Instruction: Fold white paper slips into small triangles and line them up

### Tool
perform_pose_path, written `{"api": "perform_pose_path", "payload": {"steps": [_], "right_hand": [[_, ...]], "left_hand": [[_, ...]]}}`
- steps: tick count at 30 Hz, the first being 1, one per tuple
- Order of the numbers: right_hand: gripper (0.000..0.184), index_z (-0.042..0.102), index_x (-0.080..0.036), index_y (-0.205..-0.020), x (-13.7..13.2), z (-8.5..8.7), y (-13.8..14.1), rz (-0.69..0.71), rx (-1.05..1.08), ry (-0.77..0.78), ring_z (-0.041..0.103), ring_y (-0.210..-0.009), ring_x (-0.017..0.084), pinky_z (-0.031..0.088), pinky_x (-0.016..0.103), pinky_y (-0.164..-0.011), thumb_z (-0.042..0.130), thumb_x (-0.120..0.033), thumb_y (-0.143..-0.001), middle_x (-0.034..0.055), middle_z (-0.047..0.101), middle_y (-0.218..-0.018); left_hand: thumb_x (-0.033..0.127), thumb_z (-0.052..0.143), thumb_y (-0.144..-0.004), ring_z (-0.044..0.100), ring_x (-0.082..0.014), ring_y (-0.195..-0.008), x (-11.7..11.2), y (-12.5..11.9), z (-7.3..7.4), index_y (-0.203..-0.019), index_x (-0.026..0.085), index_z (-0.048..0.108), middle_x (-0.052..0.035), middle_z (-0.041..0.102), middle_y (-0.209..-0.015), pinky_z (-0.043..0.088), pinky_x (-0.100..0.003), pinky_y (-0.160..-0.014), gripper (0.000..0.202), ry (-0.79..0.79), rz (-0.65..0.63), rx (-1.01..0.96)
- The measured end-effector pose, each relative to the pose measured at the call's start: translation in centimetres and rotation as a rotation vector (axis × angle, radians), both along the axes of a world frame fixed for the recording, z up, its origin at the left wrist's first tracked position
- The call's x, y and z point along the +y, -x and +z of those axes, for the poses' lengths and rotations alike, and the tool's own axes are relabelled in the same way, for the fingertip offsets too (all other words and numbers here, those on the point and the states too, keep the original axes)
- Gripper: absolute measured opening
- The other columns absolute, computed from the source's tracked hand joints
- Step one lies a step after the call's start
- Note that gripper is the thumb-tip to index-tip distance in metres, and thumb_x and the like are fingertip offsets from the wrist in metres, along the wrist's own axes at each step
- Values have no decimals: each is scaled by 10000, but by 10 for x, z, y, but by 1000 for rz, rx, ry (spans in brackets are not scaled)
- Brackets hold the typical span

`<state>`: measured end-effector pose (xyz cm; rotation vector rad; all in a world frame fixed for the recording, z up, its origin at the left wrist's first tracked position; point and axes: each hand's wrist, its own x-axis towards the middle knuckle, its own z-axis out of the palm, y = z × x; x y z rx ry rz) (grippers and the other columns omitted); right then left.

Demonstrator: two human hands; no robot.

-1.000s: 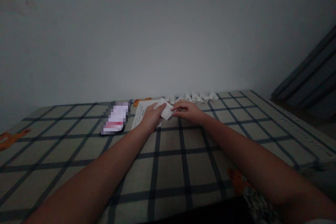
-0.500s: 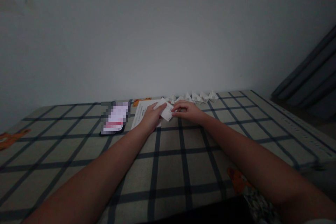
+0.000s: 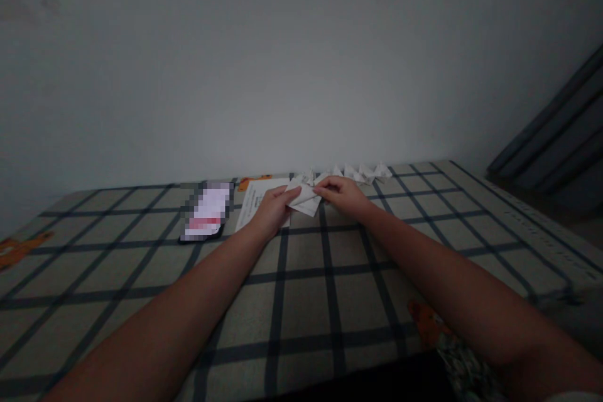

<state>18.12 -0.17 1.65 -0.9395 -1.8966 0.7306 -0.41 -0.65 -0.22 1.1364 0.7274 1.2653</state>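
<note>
A small folded piece of white paper (image 3: 305,202) is held between both hands, a little above the checked cloth. My left hand (image 3: 274,208) pinches its left side, thumb on top. On the right edge, the thumb and fingertips of my right hand (image 3: 343,193) are closed on the same paper. Printed white sheets (image 3: 249,201) lie under and beside my left hand, partly covered by it. Behind the hands stands a row of several folded white paper shapes (image 3: 365,173), pointed at the top; some are partly hidden by my right hand.
A phone (image 3: 207,210) with a lit, blurred screen lies to the left of the sheets. The checked cloth (image 3: 301,295) covers the surface up to the pale wall (image 3: 301,63). A dark curtain (image 3: 556,119) hangs at the right.
The paper has turned and shifted slightly right, showing a wider folded face. My right fingers have closed on its edge. The phone and the row of folded shapes have not moved.
</note>
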Motion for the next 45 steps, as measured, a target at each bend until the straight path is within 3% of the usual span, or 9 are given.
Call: {"api": "perform_pose_path", "payload": {"steps": [6,12,17,22,31,35,45], "right_hand": [[266,647,-133,-765,2,-1,-1,-52,-20,-24,549,-656,114,409,233,-619,589,-393,-751,31,631,-718],[283,646,-137,-768,2,-2,0,-50,-11,-48,552,-660,116,425,242,-629,599,-414,-742,35,631,-725],[374,611,-152,-999,3,-5,1,33,153,116,568,-672,111,461,229,-579,604,-422,-739,47,633,-827],[307,653,-141,-874,5,-5,0,45,114,166,554,-637,100,453,213,-545,589,-412,-745,42,638,-801],[283,655,-129,-782,-3,5,0,-31,88,127,524,-560,93,426,228,-554,588,-401,-740,15,610,-662],[272,650,-130,-769,-4,5,0,-29,102,149,523,-546,93,419,228,-554,587,-393,-740,8,595,-629],[313,670,-144,-856,3,0,-3,8,122,198,506,-576,86,402,223,-550,579,-418,-737,26,635,-765]], "left_hand": [[384,664,-699,577,-150,-677,-6,1,3,-810,136,698,-51,677,-775,402,-256,-645,274,-74,40,181],[444,706,-627,570,-162,-650,-11,2,7,-814,155,704,-50,672,-732,399,-256,-585,344,-144,183,454],[446,690,-646,588,-174,-707,-10,2,9,-828,154,703,-53,686,-790,421,-267,-658,344,-185,233,418],[445,673,-670,601,-195,-784,-7,3,8,-865,151,701,-76,694,-867,430,-293,-735,353,-190,214,413],[447,670,-679,604,-201,-795,-6,3,7,-884,152,697,-98,692,-904,435,-310,-743,360,-175,160,400],[462,667,-671,593,-197,-731,-6,4,7,-850,144,696,-91,691,-840,434,-303,-683,366,-146,157,400],[424,690,-642,547,-160,-600,-13,0,15,-795,158,718,-54,673,-702,382,-253,-554,308,-167,262,468]]}}
